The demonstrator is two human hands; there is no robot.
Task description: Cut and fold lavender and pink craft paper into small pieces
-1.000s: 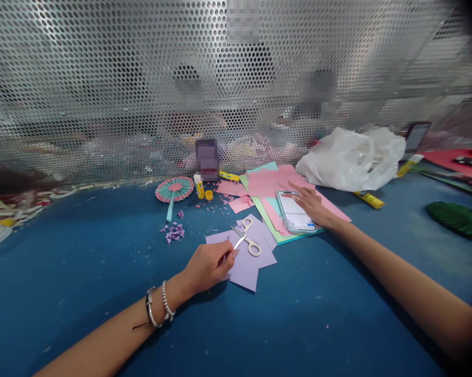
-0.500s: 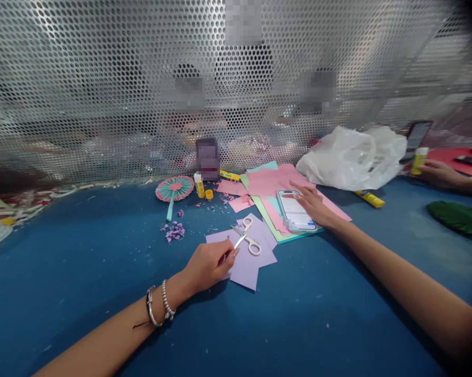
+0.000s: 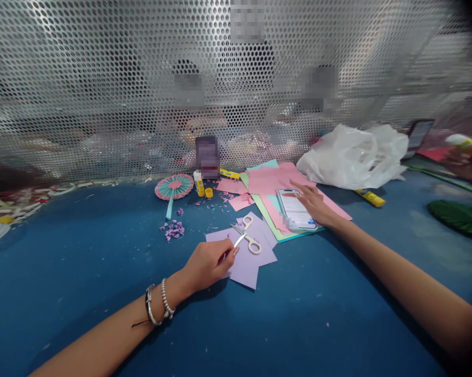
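Observation:
My left hand (image 3: 208, 264), with bracelets on the wrist, rests on the left edge of some purple paper sheets (image 3: 248, 268). Its fingers are curled in, their tips beside the blade tip of small white-handled scissors (image 3: 247, 238) lying on the sheets. Whether the fingers pinch anything is hidden. My right hand (image 3: 313, 205) lies with fingers stretched flat on the screen of a lit phone (image 3: 296, 213). The phone sits on a stack of pink and green paper (image 3: 268, 181).
A pleated paper fan (image 3: 174, 187), a glue stick (image 3: 199, 184), its yellow cap (image 3: 209, 193) and purple scraps (image 3: 173, 230) lie beyond my left hand. A white plastic bag (image 3: 349, 157), a yellow glue stick (image 3: 370, 197) and a green object (image 3: 458, 217) are right. Another person's hand (image 3: 467, 162) is at far right. A perforated metal screen (image 3: 102, 94) closes the back.
The other person's hand at far right reached in, took a glue stick and lifted it up and to the right. My two hands have stayed almost still.

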